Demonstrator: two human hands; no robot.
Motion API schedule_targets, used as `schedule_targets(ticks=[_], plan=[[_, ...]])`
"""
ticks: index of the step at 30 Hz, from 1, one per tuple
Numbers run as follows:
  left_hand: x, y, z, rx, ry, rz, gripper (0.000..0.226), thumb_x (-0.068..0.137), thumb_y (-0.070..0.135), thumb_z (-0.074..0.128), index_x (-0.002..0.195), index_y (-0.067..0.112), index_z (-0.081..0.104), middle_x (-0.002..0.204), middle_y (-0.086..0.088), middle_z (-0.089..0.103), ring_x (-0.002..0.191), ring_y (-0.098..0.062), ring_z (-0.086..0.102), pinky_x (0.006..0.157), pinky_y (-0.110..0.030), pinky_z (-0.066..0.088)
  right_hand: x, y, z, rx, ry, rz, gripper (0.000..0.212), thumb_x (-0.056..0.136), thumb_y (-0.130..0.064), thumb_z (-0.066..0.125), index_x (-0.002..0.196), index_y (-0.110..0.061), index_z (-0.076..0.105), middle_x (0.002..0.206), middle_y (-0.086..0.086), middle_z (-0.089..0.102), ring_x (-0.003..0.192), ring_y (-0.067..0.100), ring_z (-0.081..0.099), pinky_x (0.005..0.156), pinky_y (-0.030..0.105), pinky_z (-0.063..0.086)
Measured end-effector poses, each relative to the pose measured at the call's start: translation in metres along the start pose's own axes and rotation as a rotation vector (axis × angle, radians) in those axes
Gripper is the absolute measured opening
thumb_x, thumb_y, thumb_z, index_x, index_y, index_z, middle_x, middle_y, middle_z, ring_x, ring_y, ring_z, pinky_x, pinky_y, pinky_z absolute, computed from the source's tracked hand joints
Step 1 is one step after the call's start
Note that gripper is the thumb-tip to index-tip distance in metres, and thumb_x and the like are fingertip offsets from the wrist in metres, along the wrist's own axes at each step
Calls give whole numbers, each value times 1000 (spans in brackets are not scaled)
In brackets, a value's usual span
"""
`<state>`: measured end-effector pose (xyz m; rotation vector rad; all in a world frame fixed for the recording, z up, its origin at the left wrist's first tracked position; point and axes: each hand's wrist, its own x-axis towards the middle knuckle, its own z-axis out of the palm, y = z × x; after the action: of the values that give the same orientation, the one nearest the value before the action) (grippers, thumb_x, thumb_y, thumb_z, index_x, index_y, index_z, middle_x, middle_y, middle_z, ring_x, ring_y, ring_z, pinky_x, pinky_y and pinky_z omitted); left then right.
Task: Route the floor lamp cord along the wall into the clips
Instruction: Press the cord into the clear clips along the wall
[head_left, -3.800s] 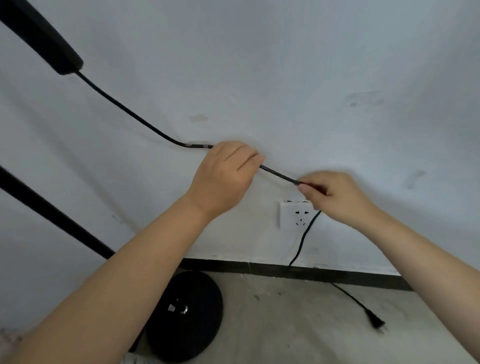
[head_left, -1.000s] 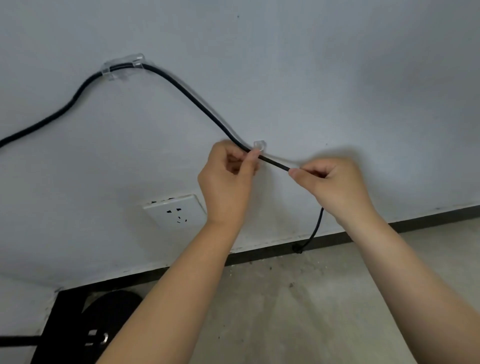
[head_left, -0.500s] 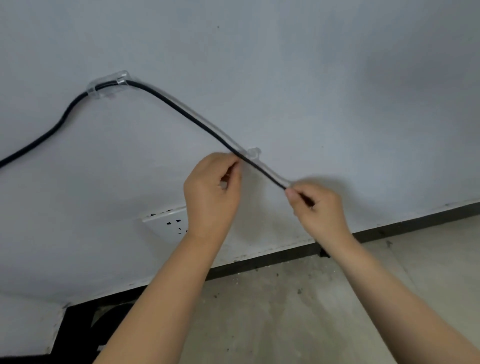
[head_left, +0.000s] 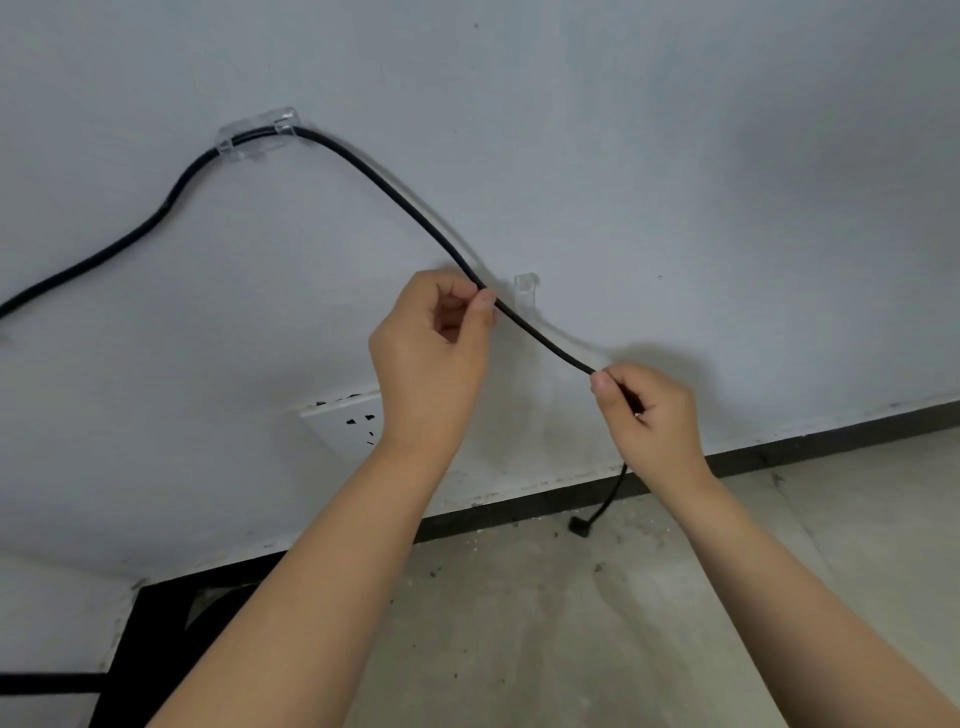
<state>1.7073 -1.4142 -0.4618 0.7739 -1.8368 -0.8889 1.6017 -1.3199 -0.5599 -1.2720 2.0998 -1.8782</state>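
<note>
Wall (head_left: 623, 130): pale, bare above and to the right of both hands. Floor (head_left: 519, 623): grey concrete below the forearms, dark skirting (head_left: 831, 441) running behind the right wrist.

Cord (head_left: 389, 187): black, enters from far left, rises into clip 1 (head_left: 257, 134) up and left of the left hand, seated there. From it the cord slopes down-right to the left hand (head_left: 426, 358), which pinches it between thumb and forefinger. Cord continues down-right, taut, to the right hand (head_left: 649, 410), closed on it in a pinch. Below the right hand the cord hangs to the floor, plug (head_left: 579, 526) just off the skirting.

Outlet (head_left: 343, 421): white, just left of the left wrist.

Clip 2 (head_left: 525, 291): clear, just right of the left fingertips, behind the cord span; cord appears not seated in it.
</note>
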Motion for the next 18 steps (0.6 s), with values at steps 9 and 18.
schedule_targets(ticks=[9, 18], plan=[[4, 6, 15, 70, 56, 31, 38, 82, 2, 60, 62, 33, 50, 60, 14, 54, 58, -7, 55, 64, -18, 47, 16, 0, -10, -53, 97, 57, 34, 80, -20, 50, 59, 7, 55, 49, 28, 49, 52, 24, 38, 46, 15, 25], [8, 8, 10, 65, -25, 85, 23, 80, -3, 61, 79, 20, 63, 68, 17, 58, 67, -6, 60, 70, -18, 50, -4, 9, 37, -52, 62, 36, 19, 85, -7, 40, 90, 1, 57, 70, 18, 61, 58, 29, 57, 59, 37, 50]])
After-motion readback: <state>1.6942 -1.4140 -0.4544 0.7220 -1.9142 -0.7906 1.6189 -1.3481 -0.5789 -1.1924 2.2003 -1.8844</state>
